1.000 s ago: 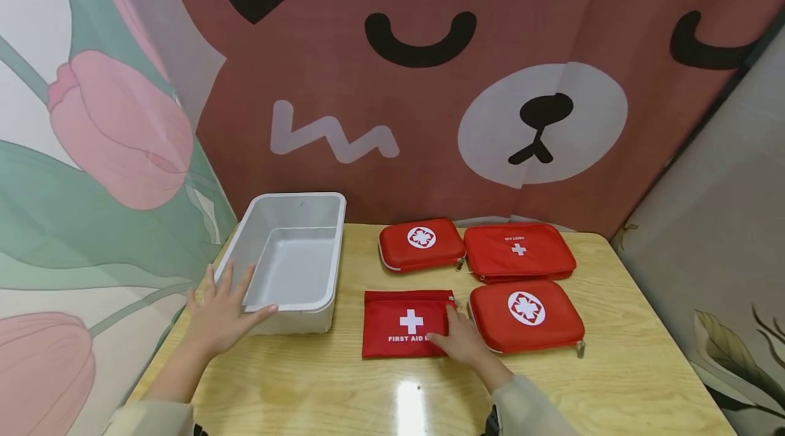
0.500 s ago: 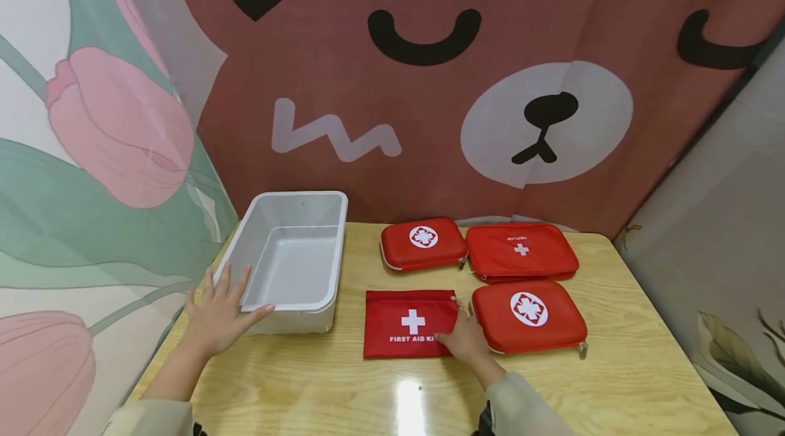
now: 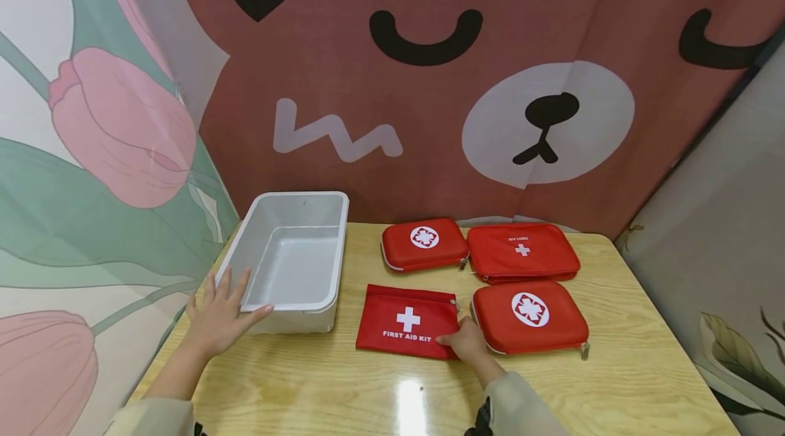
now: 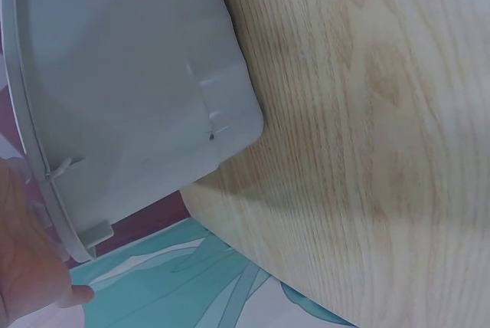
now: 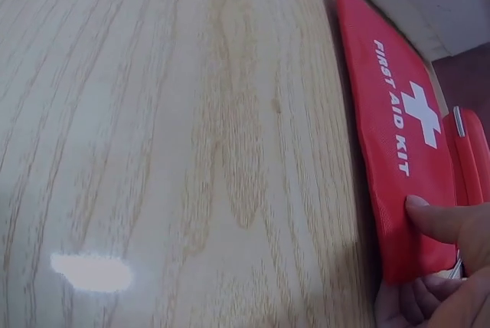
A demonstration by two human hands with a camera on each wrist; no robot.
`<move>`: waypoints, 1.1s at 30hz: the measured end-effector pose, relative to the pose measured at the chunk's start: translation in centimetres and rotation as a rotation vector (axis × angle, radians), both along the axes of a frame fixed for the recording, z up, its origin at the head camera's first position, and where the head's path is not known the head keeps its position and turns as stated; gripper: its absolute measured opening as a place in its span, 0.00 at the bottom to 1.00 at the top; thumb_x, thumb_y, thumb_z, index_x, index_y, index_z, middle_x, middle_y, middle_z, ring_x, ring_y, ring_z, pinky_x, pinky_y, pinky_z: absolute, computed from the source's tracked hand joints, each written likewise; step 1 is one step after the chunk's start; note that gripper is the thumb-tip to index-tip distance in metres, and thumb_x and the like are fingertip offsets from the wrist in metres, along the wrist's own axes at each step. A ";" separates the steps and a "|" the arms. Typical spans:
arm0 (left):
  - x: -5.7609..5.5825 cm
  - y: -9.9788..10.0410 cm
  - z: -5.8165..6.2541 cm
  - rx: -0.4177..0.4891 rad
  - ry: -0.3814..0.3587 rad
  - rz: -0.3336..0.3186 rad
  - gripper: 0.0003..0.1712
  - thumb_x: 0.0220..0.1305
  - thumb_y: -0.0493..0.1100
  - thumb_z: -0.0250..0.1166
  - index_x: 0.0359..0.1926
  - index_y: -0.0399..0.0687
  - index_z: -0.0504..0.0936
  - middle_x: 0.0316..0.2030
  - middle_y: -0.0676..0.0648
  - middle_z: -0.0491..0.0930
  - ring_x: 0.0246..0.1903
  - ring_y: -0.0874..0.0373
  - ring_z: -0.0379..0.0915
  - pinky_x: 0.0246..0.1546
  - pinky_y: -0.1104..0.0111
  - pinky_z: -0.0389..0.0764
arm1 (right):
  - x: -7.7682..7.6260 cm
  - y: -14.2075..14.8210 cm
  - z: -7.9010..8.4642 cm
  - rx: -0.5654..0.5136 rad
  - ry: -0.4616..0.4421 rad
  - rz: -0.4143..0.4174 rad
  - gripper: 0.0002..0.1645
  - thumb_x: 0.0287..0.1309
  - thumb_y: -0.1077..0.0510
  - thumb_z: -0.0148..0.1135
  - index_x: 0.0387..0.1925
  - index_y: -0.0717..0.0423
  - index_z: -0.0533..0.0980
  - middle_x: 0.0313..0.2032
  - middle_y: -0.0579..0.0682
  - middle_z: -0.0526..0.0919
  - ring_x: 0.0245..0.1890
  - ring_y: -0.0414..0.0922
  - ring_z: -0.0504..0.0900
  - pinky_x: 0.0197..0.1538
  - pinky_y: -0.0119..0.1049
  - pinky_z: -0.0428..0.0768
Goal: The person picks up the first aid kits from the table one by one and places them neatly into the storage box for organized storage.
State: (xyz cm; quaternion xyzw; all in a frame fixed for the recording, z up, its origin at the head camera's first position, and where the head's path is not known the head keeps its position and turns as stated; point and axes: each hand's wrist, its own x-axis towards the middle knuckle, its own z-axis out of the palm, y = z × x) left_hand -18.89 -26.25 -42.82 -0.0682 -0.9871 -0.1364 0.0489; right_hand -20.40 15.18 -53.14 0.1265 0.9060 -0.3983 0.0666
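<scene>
A flat red zip pouch [image 3: 392, 320] printed "FIRST AID KIT" lies at the middle of the table, turned slightly. My right hand [image 3: 471, 344] pinches its right end, thumb on top and fingers beneath, as the right wrist view shows. The pouch's near edge [image 5: 360, 125] casts a shadow on the wood there. On the left, my left hand [image 3: 217, 317] spreads its straight fingers over the near-left corner of a white plastic bin [image 3: 340, 245]. In the left wrist view, the bin's outer wall [image 4: 138, 83] fills the upper left, with part of the hand beside its rim.
Three red zip cases stand right of the pouch: a small hard case [image 3: 405, 245] at the back, a soft "FIRST AID" case [image 3: 497, 262] beside it, and a larger hard case [image 3: 552, 334] in front. A printed curtain [image 3: 429, 170] hangs behind the table [image 3: 306, 381].
My right hand has closed on the pouch's right end, and the pouch has turned, its left side swinging toward the far left. The left hand stays at the bin.
</scene>
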 end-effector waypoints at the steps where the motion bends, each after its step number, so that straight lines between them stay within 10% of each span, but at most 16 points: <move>1: 0.0 0.0 0.0 0.000 -0.001 0.000 0.49 0.52 0.68 0.48 0.65 0.43 0.45 0.61 0.28 0.41 0.59 0.33 0.22 0.42 0.32 0.31 | 0.0 0.0 0.0 -0.015 -0.005 -0.010 0.25 0.36 0.57 0.70 0.29 0.70 0.67 0.24 0.55 0.72 0.26 0.48 0.69 0.30 0.38 0.70; 10: 0.2 -0.4 -0.5 0.023 -0.032 0.013 0.49 0.53 0.67 0.48 0.65 0.42 0.44 0.61 0.29 0.39 0.58 0.31 0.24 0.42 0.32 0.31 | 0.6 0.4 -0.4 -0.257 0.028 -0.019 0.20 0.39 0.66 0.65 0.17 0.61 0.59 0.17 0.49 0.61 0.20 0.43 0.61 0.22 0.31 0.61; 18: 0.3 -1.1 -0.8 -0.003 -0.010 0.021 0.48 0.53 0.67 0.48 0.65 0.41 0.47 0.61 0.28 0.42 0.58 0.29 0.27 0.43 0.32 0.35 | 1.1 0.6 -0.5 -0.618 -0.017 -0.028 0.09 0.48 0.75 0.49 0.31 0.70 0.59 0.28 0.59 0.70 0.25 0.45 0.75 0.27 0.41 0.77; 33: -0.5 -2.4 -0.9 -0.010 0.018 0.033 0.43 0.56 0.66 0.45 0.63 0.41 0.53 0.62 0.33 0.45 0.57 0.29 0.33 0.42 0.34 0.40 | 1.2 1.1 0.3 -0.898 -0.035 -0.024 0.18 0.54 0.75 0.37 0.49 0.71 0.54 0.41 0.66 0.65 0.34 0.53 0.75 0.33 0.52 0.75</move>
